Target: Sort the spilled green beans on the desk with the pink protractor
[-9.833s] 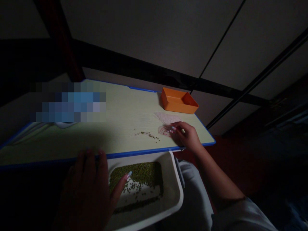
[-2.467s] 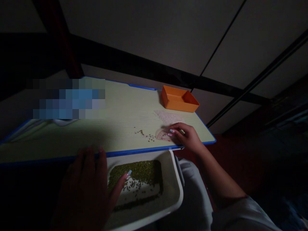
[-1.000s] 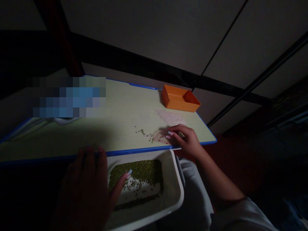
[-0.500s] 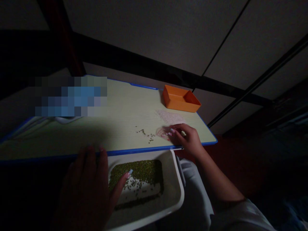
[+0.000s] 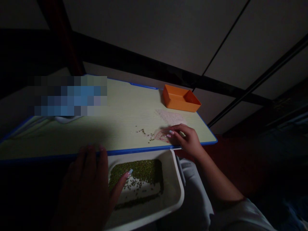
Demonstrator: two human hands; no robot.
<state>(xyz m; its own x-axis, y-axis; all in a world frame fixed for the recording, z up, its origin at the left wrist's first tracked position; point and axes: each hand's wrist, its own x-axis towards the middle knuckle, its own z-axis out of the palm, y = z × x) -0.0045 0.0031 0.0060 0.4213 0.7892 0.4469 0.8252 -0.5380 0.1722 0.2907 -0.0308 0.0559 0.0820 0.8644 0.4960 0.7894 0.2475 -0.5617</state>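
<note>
My left hand (image 5: 89,189) grips the left rim of a white tray (image 5: 176,199) on my lap, thumb inside it. The tray holds a layer of small green beans (image 5: 139,170). My right hand (image 5: 186,138) rests on a pale green table (image 5: 101,131) with a blue edge, fingers curled and fingertips touching a small pinkish heap of grains (image 5: 161,134). A few loose green beans (image 5: 146,134) lie on the table just left of that heap. A wider patch of pale grains (image 5: 169,115) lies beyond my fingers.
An orange box (image 5: 180,98) stands at the table's far right corner. A blurred-out patch covers the far left of the table, with a white object (image 5: 64,119) below it. The room is dark, with a dark rail behind the table.
My right hand's fingertips have shifted slightly back and forth over the pinkish grains. The loose beans have moved a little. My left hand has stayed on the tray.
</note>
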